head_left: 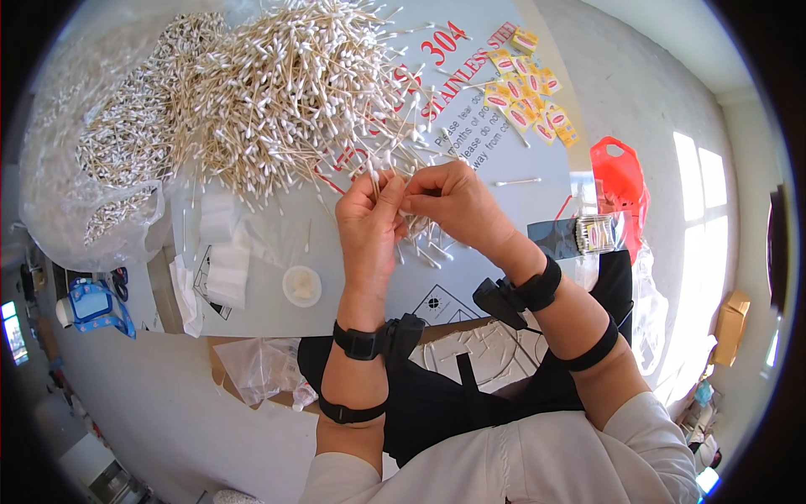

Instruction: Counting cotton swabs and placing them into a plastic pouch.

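My left hand (368, 214) is closed around a few cotton swabs, whose white tips (374, 170) stick out above the fingers. Right beside it, my right hand (460, 200) has its thumb and forefinger pressed together close to the left thumb. Whatever lies in that pinch is hidden. A large heap of wooden-stick cotton swabs (285, 88) covers the table beyond my hands. Some loose swabs (435, 249) lie under and just below the right hand. One single swab (518, 181) rests farther right on the table.
Yellow-and-white packets (525, 91) lie at the far right. A clear bag of swabs (52, 181) is at the left. White stacked packets (227, 273) and a small round dish (301, 286) sit nearer. A packed swab bundle (598, 233) lies at the right edge, beside a red basket (620, 181).
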`<state>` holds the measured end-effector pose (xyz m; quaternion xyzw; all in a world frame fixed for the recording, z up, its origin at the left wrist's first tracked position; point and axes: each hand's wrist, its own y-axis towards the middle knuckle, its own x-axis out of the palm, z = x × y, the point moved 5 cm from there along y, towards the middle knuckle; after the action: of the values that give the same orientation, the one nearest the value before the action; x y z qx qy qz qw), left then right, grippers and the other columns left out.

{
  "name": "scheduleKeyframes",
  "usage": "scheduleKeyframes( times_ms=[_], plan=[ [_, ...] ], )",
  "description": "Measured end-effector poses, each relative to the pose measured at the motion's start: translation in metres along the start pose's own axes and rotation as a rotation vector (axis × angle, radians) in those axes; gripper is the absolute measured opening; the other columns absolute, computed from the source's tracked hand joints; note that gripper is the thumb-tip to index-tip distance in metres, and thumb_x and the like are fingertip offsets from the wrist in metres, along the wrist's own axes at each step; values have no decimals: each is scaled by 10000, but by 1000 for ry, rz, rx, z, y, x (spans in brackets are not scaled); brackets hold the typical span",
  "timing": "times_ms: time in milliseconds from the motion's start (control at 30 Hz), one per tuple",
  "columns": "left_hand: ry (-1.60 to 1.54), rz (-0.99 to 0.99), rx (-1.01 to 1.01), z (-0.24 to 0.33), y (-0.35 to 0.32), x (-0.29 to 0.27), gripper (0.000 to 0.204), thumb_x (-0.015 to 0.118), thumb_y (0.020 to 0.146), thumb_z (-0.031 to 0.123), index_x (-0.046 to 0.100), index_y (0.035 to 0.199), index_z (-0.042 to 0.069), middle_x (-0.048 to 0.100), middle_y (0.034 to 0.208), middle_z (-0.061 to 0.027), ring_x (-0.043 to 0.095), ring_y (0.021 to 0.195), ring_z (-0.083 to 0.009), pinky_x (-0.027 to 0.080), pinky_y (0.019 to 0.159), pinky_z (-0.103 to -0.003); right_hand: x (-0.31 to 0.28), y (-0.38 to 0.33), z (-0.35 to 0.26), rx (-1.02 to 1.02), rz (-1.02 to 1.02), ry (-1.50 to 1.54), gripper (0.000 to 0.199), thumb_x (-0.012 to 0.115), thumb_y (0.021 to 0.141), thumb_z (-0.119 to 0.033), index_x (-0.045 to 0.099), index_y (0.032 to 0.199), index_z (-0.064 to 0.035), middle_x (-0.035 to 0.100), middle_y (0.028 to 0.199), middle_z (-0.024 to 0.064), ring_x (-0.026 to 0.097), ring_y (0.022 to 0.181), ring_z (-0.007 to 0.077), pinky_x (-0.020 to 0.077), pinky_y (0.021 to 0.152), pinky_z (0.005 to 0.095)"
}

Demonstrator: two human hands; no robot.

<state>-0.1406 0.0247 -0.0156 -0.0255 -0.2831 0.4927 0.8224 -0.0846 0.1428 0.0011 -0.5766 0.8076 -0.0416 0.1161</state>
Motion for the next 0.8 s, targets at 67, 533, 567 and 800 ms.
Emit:
scheduleKeyframes(
  times_ms=[67,533,567,800],
  plan=[
    [73,7,-9,-1,-1,1,142,630,949,152,604,852,52,464,609,62,347,486,-8,279,418,-188,2,-3,-8,-10,-4,-49,119,681,768,-79,660,732,32,569,578,74,486,536,91,434,530,289],
    [-50,-71,-30,3,-3,0,179,512,1012,198,562,950,38,434,646,17,369,512,-62,326,444,-221,-34,89,-17,158,317,-877,324,677,777,-329,692,803,-6,688,787,206,675,804,363,528,728,439],
    [-65,-62,-48,3,-2,0,190,504,1014,200,558,937,35,420,628,25,343,493,-43,304,432,-206,-38,93,-11,158,374,-815,311,703,751,-302,697,812,3,687,773,196,677,771,342,528,719,418],
    [-71,-102,-59,3,-1,-5,223,554,999,232,600,973,15,413,641,26,371,520,-63,333,454,-217,-38,57,3,136,240,118,155,763,776,-121,677,703,-14,600,626,-3,485,554,38,352,488,203]
  ],
)
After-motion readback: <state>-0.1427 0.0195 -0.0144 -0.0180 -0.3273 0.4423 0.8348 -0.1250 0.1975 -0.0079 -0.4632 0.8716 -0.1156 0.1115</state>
